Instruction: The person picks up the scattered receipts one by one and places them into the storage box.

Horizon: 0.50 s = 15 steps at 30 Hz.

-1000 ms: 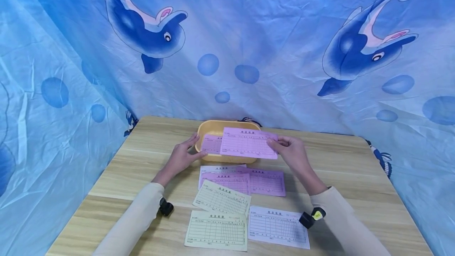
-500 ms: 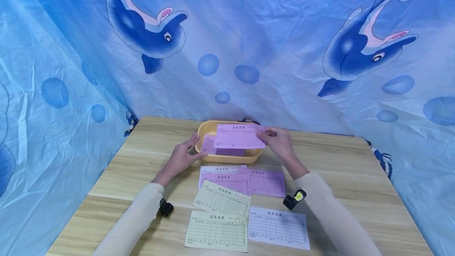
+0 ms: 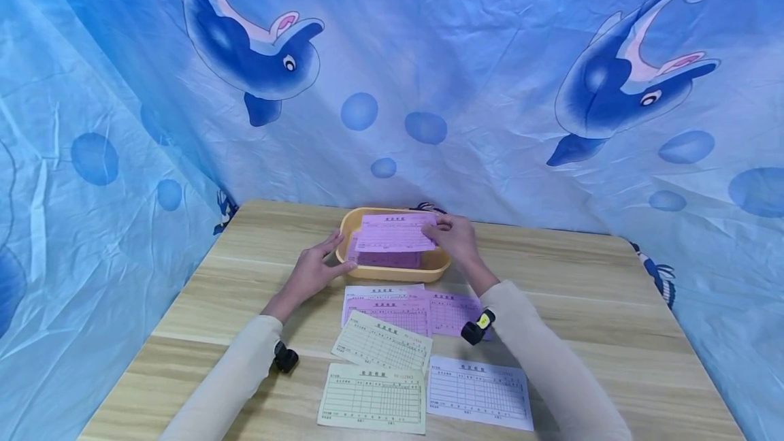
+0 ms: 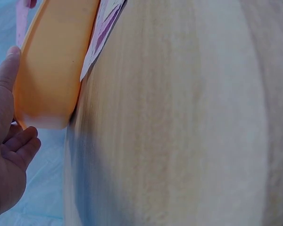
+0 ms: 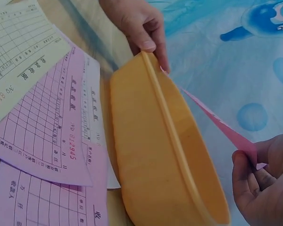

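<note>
My right hand pinches the right edge of a pink receipt slip between thumb and fingers, over an orange-yellow plastic basin. Seen from the right wrist, the slip is nearly edge-on above the basin's opening. Another pink slip lies inside the basin, partly covered by the held one. My left hand holds the basin's left end, its thumb at the near rim and its fingers round the side. In the left wrist view that hand is against the basin wall.
In front of the basin, pink slips overlap a white one. Nearer lie two pale green slips and a white slip on the wooden table. A blue dolphin-print curtain hangs behind the table.
My right hand has carried the pink slip leftward, farther over the basin. The left hand has stayed in place on the basin.
</note>
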Each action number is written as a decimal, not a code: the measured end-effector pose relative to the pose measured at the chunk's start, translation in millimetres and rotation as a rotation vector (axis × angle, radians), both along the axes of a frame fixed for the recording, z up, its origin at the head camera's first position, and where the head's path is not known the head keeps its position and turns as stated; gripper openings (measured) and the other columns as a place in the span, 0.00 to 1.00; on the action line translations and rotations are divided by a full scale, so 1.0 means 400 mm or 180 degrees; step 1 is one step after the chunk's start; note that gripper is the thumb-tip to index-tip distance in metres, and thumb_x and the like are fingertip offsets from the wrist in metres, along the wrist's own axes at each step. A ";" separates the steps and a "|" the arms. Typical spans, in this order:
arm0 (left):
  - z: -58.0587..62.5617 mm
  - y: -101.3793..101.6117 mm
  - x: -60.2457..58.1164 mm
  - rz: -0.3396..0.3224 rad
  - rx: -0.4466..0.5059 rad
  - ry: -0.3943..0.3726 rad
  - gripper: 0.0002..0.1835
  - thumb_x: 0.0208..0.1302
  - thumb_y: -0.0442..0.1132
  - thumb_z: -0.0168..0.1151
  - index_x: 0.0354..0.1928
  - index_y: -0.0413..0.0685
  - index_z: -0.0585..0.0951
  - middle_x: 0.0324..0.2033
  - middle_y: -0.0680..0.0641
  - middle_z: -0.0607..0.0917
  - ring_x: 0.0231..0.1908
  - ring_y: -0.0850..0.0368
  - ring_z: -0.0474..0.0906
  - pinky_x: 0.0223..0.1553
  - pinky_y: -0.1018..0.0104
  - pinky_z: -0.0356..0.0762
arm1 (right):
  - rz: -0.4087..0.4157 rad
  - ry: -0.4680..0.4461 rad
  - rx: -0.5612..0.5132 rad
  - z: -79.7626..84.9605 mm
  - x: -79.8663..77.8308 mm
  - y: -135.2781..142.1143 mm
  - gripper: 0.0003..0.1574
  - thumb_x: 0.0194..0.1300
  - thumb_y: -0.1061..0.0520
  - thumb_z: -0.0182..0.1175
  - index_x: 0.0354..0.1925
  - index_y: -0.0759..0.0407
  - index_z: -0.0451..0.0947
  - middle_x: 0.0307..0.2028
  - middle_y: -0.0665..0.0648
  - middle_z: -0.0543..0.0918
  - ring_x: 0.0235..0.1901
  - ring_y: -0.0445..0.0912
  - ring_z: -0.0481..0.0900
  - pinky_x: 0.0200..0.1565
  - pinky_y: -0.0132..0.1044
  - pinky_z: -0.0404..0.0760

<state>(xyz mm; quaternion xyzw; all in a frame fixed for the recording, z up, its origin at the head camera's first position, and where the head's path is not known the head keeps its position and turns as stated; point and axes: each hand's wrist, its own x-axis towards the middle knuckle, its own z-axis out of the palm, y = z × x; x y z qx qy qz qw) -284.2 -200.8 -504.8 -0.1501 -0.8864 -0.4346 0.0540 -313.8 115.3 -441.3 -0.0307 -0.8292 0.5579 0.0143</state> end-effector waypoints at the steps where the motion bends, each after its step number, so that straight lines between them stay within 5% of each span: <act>1: 0.000 0.000 0.000 0.0004 -0.0001 -0.0004 0.47 0.59 0.58 0.75 0.73 0.38 0.69 0.75 0.39 0.63 0.72 0.38 0.64 0.71 0.46 0.66 | -0.0001 0.0024 0.0054 -0.005 -0.003 -0.005 0.18 0.65 0.56 0.71 0.50 0.64 0.86 0.41 0.62 0.90 0.37 0.48 0.87 0.41 0.40 0.88; 15: -0.003 -0.002 -0.002 -0.0017 -0.0003 0.0019 0.49 0.58 0.60 0.73 0.73 0.38 0.68 0.75 0.39 0.64 0.71 0.37 0.65 0.71 0.45 0.67 | 0.0031 0.0176 0.0635 -0.028 -0.025 -0.066 0.12 0.62 0.56 0.72 0.41 0.63 0.89 0.35 0.59 0.91 0.33 0.47 0.86 0.29 0.30 0.80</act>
